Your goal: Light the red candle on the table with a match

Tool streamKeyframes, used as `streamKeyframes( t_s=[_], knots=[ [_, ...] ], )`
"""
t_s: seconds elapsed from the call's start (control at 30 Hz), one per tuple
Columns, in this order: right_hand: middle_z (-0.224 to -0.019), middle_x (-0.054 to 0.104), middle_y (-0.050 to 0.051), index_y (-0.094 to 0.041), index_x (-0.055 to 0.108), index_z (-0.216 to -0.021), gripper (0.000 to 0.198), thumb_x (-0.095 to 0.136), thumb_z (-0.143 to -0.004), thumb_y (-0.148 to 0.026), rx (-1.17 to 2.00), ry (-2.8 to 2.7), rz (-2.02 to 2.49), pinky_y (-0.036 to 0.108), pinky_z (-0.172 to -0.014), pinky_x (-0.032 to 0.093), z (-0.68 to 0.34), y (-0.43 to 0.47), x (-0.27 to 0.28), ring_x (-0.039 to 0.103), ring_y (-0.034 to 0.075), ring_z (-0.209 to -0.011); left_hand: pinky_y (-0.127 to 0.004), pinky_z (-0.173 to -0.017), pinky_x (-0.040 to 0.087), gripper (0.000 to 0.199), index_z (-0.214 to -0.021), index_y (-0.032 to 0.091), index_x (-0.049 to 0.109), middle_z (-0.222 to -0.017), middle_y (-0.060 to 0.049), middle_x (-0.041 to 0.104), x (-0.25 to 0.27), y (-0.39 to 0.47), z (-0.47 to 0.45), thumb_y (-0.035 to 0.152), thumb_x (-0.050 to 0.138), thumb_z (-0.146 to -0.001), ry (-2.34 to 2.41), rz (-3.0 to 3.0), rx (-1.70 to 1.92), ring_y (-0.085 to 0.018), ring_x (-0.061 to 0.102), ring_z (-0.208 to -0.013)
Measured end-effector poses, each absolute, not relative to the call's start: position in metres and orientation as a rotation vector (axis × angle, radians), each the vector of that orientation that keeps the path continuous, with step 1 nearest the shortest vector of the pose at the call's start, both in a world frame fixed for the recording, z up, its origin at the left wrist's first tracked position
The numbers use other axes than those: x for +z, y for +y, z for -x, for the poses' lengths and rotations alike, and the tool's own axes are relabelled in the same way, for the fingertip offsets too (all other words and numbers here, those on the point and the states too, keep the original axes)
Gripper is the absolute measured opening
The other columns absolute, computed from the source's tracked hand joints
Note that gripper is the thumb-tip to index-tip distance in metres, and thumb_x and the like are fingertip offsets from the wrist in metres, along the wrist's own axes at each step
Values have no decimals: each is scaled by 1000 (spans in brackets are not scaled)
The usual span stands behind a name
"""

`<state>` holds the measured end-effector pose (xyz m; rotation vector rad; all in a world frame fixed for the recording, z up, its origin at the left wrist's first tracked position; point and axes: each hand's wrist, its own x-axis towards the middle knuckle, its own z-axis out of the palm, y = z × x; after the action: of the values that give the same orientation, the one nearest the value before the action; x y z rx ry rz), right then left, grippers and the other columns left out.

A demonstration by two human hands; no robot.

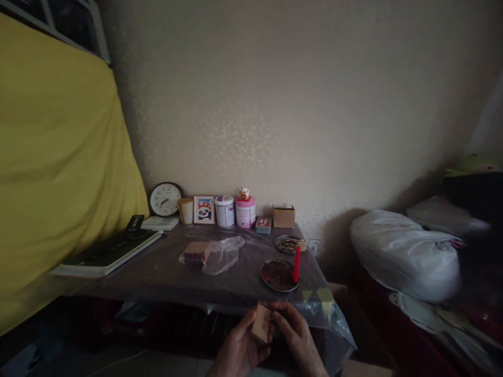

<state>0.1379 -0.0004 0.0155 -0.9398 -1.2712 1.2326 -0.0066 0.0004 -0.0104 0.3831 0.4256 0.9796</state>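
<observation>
In front of the table's near edge, my left hand (243,343) grips a small tan matchbox (260,323), which is held tilted. My right hand (291,330) is closed, with thumb and fingertips pinched together against the box's right side. Whatever sits between those fingertips is hidden or too small to name. Just beyond my hands, a red candle (297,265) stands upright on the right side of a dark round metal plate (271,285). Behind it, a second plate (280,249) holds several thin sticks that look like matches.
A bundle of small boxes (197,251) lies by a clear plastic bag (226,255) mid-table. Along the wall stand a clock (165,199), a framed panda picture (204,210), tins (225,212) and a cardboard box (283,217). White bags (404,251) bulge at right.
</observation>
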Motion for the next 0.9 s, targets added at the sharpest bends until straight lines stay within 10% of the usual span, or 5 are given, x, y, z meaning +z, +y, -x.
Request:
streamKeyframes(
  t_s=[0.37, 0.9],
  knots=[
    [-52, 51, -5, -15, 62, -75, 38, 66, -69, -52, 1293, -1227, 999, 19, -48, 40, -141, 1, 10, 49, 8, -47, -23, -53, 43, 32, -102, 13, 61, -81, -7, 68, -8, -8, 5, 37, 50, -84, 462, -504, 899, -13, 61, -62],
    [-78, 65, 2, -18, 66, -82, 24, 57, -81, -41, 932, -1519, 1132, 22, -70, 45, -155, 1, 7, 59, 15, -75, -23, -53, 44, 33, -104, 10, 59, -81, -11, 69, -6, -8, 8, 35, 51, -83, 504, -476, 842, -14, 62, -61]
  ],
)
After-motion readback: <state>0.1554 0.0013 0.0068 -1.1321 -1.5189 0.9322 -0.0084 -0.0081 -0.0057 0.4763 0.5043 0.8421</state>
